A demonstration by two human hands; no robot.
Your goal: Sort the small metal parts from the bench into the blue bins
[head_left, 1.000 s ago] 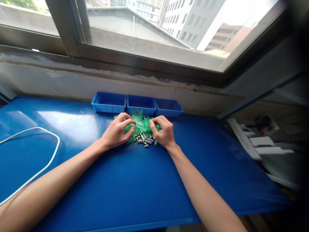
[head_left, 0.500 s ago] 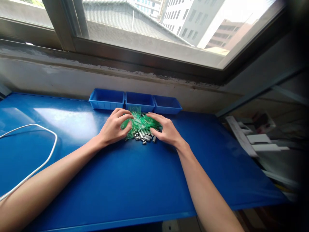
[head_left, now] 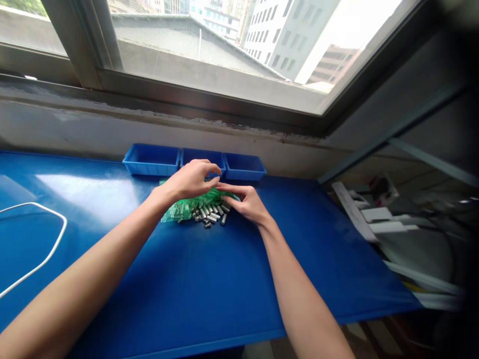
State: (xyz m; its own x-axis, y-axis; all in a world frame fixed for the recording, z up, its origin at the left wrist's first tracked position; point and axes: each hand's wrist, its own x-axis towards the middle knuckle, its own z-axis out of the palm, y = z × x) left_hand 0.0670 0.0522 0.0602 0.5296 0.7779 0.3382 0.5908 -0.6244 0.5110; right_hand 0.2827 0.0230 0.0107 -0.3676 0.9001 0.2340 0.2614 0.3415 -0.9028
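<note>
On the blue table lies a crumpled green plastic bag (head_left: 175,211). Short metal cylinders (head_left: 213,216) lie in a loose heap at its front edge, and clear slim pieces show on or through the green plastic. My left hand (head_left: 195,178) is over the back of the bag, fingers curved and apart from the thumb, with nothing visible between them. My right hand (head_left: 247,202) rests at the bag's right end. Its fingers are stretched out and touch the plastic, with green showing between thumb and forefinger. The two hands' fingertips nearly meet.
Three blue bins stand in a row against the wall: a left bin (head_left: 151,167), a middle bin (head_left: 187,155) partly behind my left hand, and a right bin (head_left: 245,173). A white cable (head_left: 56,247) curves across the table's left side. White items (head_left: 377,214) are stacked beyond the right edge.
My left hand has moved from the bag's left side across its top, towards my right hand. More of the green bag's left part now shows. The whole view has shifted slightly.
</note>
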